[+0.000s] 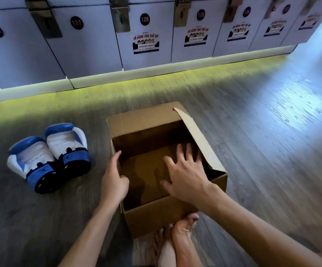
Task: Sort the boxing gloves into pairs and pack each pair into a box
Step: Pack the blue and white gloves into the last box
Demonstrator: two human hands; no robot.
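Grey wood-plank floor [252, 132] runs in front of white numbered lockers [90, 45]. Left of the open brown cardboard box [156, 214], two blue-and-white boxing gloves [48, 157] lie side by side, touching. The left hand [114, 182] grips the box's left wall, thumb inside. The right hand [185, 176] is over the box's interior with fingers spread, holding nothing.

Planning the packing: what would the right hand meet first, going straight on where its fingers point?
Likely the far inner wall of the cardboard box; the right hand is spread over its opening, depth unclear.
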